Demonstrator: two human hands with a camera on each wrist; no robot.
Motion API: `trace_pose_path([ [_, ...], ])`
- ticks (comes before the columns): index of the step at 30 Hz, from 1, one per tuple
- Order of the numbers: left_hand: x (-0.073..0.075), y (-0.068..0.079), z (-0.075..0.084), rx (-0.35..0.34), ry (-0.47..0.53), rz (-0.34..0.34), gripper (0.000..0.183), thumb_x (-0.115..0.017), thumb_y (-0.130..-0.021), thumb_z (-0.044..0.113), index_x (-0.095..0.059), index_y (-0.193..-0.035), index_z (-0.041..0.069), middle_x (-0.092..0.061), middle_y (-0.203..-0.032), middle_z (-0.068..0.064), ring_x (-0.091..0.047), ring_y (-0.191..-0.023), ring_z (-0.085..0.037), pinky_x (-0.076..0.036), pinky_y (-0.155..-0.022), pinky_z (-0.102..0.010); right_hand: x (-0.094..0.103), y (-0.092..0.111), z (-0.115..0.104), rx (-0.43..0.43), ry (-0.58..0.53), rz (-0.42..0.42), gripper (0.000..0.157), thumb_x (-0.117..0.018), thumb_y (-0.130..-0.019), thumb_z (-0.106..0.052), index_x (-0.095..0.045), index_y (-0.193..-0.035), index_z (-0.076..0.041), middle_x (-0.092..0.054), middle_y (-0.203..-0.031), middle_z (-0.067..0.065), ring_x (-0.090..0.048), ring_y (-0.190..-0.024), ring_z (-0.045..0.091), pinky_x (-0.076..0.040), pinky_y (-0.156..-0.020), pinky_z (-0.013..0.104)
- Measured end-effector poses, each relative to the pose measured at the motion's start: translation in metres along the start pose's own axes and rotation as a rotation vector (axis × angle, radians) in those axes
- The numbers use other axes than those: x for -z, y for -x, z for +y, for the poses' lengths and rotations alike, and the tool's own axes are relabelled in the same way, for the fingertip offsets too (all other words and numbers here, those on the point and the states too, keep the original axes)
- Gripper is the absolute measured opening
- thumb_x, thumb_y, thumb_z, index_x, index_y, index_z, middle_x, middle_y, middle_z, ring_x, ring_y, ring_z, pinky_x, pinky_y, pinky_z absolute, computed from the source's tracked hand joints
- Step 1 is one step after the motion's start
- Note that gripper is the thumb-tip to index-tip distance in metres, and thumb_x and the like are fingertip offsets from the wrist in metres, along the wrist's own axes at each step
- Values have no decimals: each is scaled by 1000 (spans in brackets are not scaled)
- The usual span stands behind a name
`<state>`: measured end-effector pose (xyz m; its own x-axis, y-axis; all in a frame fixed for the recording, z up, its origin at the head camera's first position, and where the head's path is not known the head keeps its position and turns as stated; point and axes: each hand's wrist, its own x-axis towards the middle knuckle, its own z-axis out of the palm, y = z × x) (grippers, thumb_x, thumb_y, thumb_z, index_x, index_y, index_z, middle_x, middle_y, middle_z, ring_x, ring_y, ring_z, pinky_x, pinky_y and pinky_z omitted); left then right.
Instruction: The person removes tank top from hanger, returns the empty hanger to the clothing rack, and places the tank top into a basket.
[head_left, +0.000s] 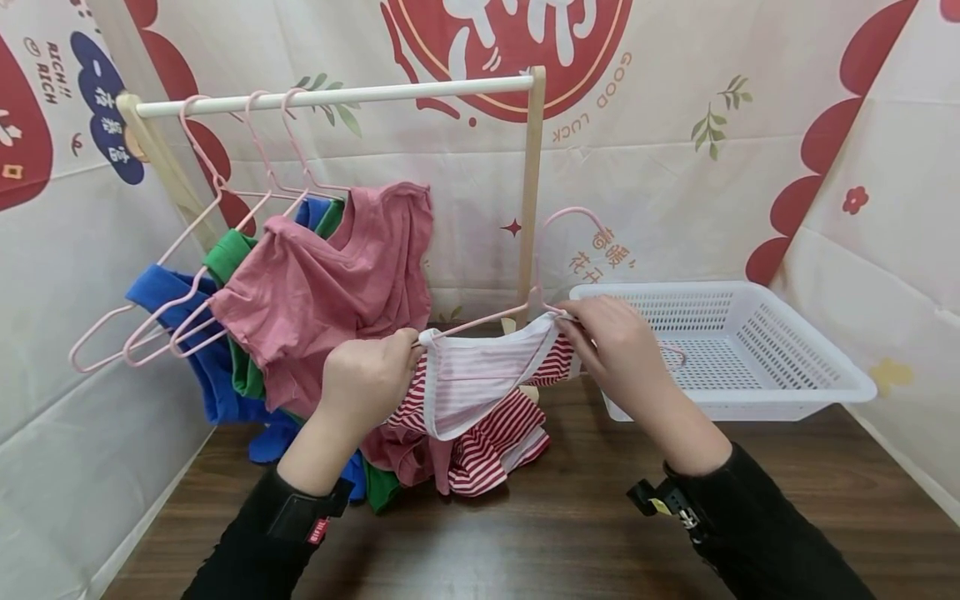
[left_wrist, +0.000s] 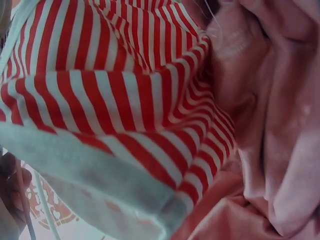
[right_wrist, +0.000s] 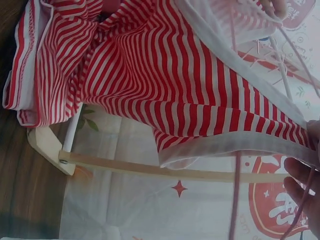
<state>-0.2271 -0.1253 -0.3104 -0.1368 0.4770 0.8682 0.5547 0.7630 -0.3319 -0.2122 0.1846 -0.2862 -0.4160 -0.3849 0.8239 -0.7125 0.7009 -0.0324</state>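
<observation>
A red-and-white striped top (head_left: 491, 450) with white edging hangs between my two hands in front of the rack. My left hand (head_left: 367, 379) pinches its left shoulder together with the end of a pink hanger (head_left: 483, 319). Near the hanger's neck, my right hand (head_left: 618, 337) pinches the other white-edged shoulder; the hanger's hook rises just left of that hand. The right wrist view shows the striped cloth (right_wrist: 165, 85) stretched toward the right fingers (right_wrist: 297, 175). In the left wrist view, striped cloth (left_wrist: 110, 100) fills much of the picture, beside pink fabric (left_wrist: 285, 125).
A rack with a white rail (head_left: 337, 93) and wooden posts stands at the back left. On it hang a pink top (head_left: 330, 283), a green garment (head_left: 225, 254) and a blue garment (head_left: 176, 296). A white basket (head_left: 738, 406) at right holds a pink hanger (head_left: 678, 352).
</observation>
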Motion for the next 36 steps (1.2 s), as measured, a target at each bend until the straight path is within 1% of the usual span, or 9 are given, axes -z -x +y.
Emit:
trace_pose_path([
  [6, 1, -8, 3, -9, 27, -30, 34, -43, -105, 29, -59, -92, 3, -52, -56, -5, -51, -43, -23, -37, -37, -32, 3, 0, -4, -175, -150, -55, 15, -64, -92, -1, -68, -106, -2, -68, -92, 7, -55, -73, 14, -47, -64, 34],
  [8, 2, -10, 2, -1, 44, -35, 31, -47, -104, 28, -60, -93, 2, -54, -57, -6, -52, -44, -24, -37, -37, -32, 6, -1, -3, -210, -185, -63, 15, -63, -93, 0, -69, -107, -3, -67, -90, 6, -54, -72, 13, -47, -62, 32],
  [10, 3, -12, 1, 13, 52, -51, 27, -52, -102, 27, -61, -94, 2, -57, -60, -7, -53, -47, -24, -39, -38, -32, 9, -1, -2, -226, -196, -66, 15, -62, -93, -1, -69, -107, -3, -67, -88, 5, -53, -70, 12, -45, -61, 28],
  [13, 5, -15, -3, 42, 70, -74, 21, -63, -96, 24, -65, -97, 3, -65, -71, -9, -60, -57, -25, -46, -44, -34, 14, -1, 0, -262, -202, -69, 14, -62, -95, -3, -69, -107, -4, -66, -86, 3, -52, -69, 12, -43, -62, 25],
  [15, 7, -15, -6, 63, 78, -86, 19, -67, -93, 22, -66, -98, 3, -69, -79, -10, -64, -64, -26, -51, -49, -37, 17, -1, 2, -284, -186, -75, 14, -61, -96, -5, -68, -107, -4, -66, -85, 4, -52, -70, 13, -42, -63, 24],
  [18, 9, -15, -11, 95, 86, -89, 20, -72, -90, 19, -68, -99, 2, -71, -84, -13, -65, -67, -28, -53, -52, -39, 22, -1, 5, -313, -161, -85, 14, -59, -97, -8, -68, -108, -4, -67, -86, 5, -53, -71, 15, -42, -63, 25],
  [28, 10, -7, -32, 203, 54, -126, 18, -69, -92, 16, -65, -97, -1, -67, -74, -15, -61, -54, -30, -49, -45, -37, 29, 3, 15, -408, -116, -41, 21, -58, -99, -16, -67, -112, -3, -65, -84, 9, -49, -68, 18, -37, -58, 17],
  [33, 7, -1, -38, 247, 15, -197, 19, -68, -93, 18, -64, -97, 0, -60, -62, -12, -53, -44, -25, -39, -37, -33, 30, 6, 18, -405, -105, -8, 19, -59, -99, -15, -68, -110, -3, -63, -78, 7, -46, -63, 17, -34, -53, 18],
  [36, 4, 2, -40, 276, 13, -247, 19, -68, -93, 20, -64, -97, 1, -56, -57, -10, -49, -41, -23, -37, -37, -32, 30, 7, 19, -416, -98, -10, 19, -60, -99, -17, -68, -110, -4, -64, -78, 6, -45, -62, 17, -34, -53, 18],
])
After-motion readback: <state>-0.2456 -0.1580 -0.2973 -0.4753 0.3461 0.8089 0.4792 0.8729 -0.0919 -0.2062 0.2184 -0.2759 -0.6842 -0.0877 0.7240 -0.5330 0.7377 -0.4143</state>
